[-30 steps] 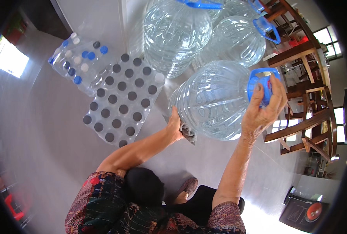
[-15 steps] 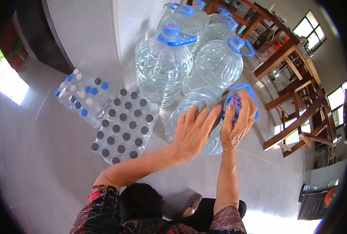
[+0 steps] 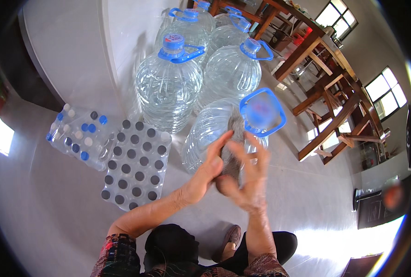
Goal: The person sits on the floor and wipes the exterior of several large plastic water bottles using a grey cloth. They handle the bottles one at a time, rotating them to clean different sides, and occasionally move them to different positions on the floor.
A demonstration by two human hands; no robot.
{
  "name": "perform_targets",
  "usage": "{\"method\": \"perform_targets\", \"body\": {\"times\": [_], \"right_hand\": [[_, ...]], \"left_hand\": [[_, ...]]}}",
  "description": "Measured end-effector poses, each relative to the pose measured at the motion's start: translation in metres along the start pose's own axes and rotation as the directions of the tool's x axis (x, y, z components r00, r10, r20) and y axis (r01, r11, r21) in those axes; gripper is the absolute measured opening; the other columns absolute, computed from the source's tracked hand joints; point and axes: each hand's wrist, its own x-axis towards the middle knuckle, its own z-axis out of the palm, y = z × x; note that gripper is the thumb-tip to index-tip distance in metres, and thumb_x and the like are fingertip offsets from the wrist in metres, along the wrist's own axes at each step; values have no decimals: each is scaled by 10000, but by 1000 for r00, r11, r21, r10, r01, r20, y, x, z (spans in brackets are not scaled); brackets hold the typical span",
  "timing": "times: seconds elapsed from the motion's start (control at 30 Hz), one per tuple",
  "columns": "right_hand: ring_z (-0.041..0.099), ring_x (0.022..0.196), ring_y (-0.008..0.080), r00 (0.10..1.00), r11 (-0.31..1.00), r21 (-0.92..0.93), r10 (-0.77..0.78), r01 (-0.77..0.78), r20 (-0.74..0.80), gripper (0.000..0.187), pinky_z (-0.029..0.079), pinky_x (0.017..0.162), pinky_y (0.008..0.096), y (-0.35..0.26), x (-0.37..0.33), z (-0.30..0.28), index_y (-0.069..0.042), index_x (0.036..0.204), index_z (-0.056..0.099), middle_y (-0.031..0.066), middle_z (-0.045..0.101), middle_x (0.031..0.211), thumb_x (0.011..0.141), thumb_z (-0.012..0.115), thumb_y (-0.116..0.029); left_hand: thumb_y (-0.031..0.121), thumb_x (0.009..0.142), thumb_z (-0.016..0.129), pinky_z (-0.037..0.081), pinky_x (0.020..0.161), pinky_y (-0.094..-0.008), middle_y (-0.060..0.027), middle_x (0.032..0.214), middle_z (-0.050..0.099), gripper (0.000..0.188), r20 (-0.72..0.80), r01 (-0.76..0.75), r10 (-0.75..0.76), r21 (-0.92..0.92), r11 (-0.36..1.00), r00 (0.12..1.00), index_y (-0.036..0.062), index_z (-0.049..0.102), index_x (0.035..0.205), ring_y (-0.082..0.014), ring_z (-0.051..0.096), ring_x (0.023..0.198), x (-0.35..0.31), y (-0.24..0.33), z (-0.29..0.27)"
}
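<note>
A crumpled grey cloth (image 3: 235, 154) is between my two hands, above the nearest large water bottle. My left hand (image 3: 203, 175) grips its left side, fingers closed along it. On the other side, my right hand (image 3: 251, 177) holds it with thumb and fingers, somewhat blurred by motion. Below, the clear water bottle (image 3: 203, 134) is partly hidden by the cloth and hands. Its blue cap (image 3: 261, 111), also blurred, sits inside a blue carrying handle (image 3: 281, 121), just beyond my right fingers; neither hand touches the cap.
Several more large water bottles (image 3: 168, 85) with blue caps and handles stand behind, beside a white panel (image 3: 71, 46). To the left lie a shrink-wrapped pack of dark-capped bottles (image 3: 138, 161) and a smaller pack with mixed caps (image 3: 78, 136). Wooden chairs (image 3: 339, 124) are at right.
My right hand has left the blue cap and come back toward me onto the cloth. The cloth has drawn away from the cap. The view has shifted, so the bottles appear further left.
</note>
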Motion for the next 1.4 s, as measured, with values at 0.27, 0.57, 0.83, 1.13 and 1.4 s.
{"method": "perform_targets", "body": {"times": [0.27, 0.57, 0.83, 1.13, 1.4], "right_hand": [[525, 1042, 345, 959, 987, -159, -38, -7, -280, 386, 434, 889, 417, 13, 43, -20, -97, 1058, 646, 125, 602, 1084, 686, 627, 7], [510, 974, 335, 939, 722, -602, -293, 341, 181, 352, 442, 826, 427, 38, 30, 5, -102, 1033, 652, 86, 601, 1065, 684, 662, -51], [613, 944, 249, 947, 906, -302, 319, -298, 25, 227, 455, 876, 342, 95, -7, -89, -19, 968, 633, 123, 642, 949, 764, 541, 17], [516, 1117, 250, 919, 963, -87, 269, -254, 287, 320, 371, 987, 340, 92, 99, -51, -37, 1154, 597, 110, 579, 1153, 843, 529, -74], [591, 1007, 212, 778, 779, 304, 341, -548, 528, 321, 475, 865, 345, 127, 19, -145, -42, 1146, 609, 118, 605, 1131, 831, 552, -74]], "left_hand": [[407, 732, 728, 221, 1075, -485, -196, 1468, 255, 916, -85, -144, 374, 828, 543, 924, 29, 262, 1424, -359, 214, 1370, 33, 22, -34], [442, 527, 823, 168, 1091, -548, -169, 1422, 348, 1046, 84, -105, 331, 993, 46, 940, -26, 379, 1350, -345, 267, 1358, 85, -30, -9], [540, 479, 819, 189, 1074, -554, -128, 1410, 377, 1116, 38, -113, 342, 973, 203, 939, 34, 372, 1368, -342, 318, 1324, 79, -23, -2], [490, 496, 825, 188, 1079, -529, -108, 1391, 394, 1095, 17, -85, 313, 975, 206, 950, 40, 353, 1376, -318, 306, 1331, 73, -16, 0], [493, 497, 827, 178, 1094, -514, -87, 1387, 396, 1095, -25, -50, 285, 967, 252, 958, 89, 341, 1390, -308, 296, 1335, 74, -15, -4]]}}
